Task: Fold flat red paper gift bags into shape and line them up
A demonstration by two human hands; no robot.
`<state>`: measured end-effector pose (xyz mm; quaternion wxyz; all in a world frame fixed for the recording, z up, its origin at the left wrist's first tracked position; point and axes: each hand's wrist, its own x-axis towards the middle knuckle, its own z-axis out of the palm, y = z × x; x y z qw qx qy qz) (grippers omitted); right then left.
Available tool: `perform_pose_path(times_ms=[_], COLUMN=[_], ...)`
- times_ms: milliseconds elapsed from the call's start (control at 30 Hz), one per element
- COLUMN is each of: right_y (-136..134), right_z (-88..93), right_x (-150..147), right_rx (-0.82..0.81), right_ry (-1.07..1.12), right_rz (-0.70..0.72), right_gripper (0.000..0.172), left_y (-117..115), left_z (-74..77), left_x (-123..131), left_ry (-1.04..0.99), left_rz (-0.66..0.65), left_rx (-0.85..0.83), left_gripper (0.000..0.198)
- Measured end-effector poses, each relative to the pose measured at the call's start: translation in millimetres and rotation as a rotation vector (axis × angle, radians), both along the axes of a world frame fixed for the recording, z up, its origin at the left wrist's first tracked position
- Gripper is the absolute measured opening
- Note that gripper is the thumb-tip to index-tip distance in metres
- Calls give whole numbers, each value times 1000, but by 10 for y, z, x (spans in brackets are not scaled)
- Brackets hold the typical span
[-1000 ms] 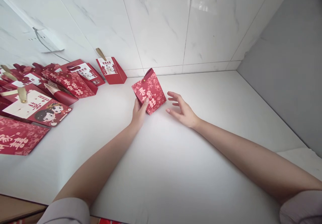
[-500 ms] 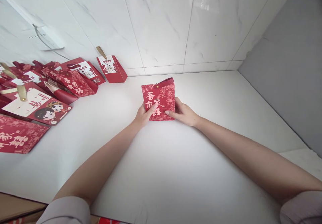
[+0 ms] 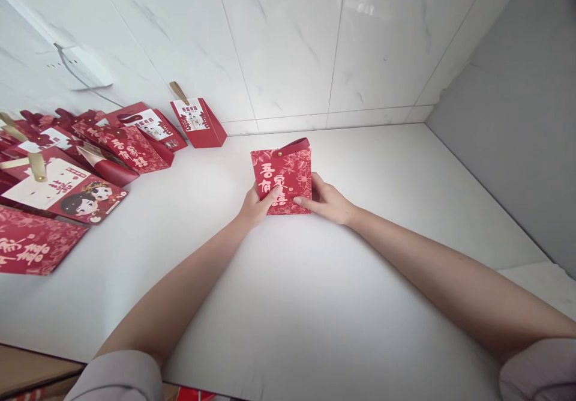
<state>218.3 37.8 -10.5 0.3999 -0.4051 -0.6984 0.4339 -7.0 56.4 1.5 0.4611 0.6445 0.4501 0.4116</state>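
A red gift box with pink flower print, pale Chinese characters and a dark red ribbon handle stands upright in the middle of the white table. My left hand grips its lower left side, the thumb lying across the printed front. At the lower right edge, my right hand holds the same box, thumb on the front and the other fingers out of sight behind it. A gold stud fixes the ribbon near the box's top edge.
Several red gift boxes crowd the table's left side, among them a flowered box and one with cartoon faces. A box with a gold ribbon stands near the tiled wall. A grey wall borders the right side.
The view has shifted very slightly. Both hands keep the same hold on the gift box, which has not visibly moved on the table.
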Motion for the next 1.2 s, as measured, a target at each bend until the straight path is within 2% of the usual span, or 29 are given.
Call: perform_pose_path(times_ms=[1200], right_y=[-3], right_z=[-8], right_x=[-3], right_rx=[-7], right_ry=[-5], right_rz=[-8], right_gripper=[55], left_y=[-9], left_z=[7], left_x=[8], left_ry=[7], left_rz=[2], left_rx=[2], left_gripper=[53])
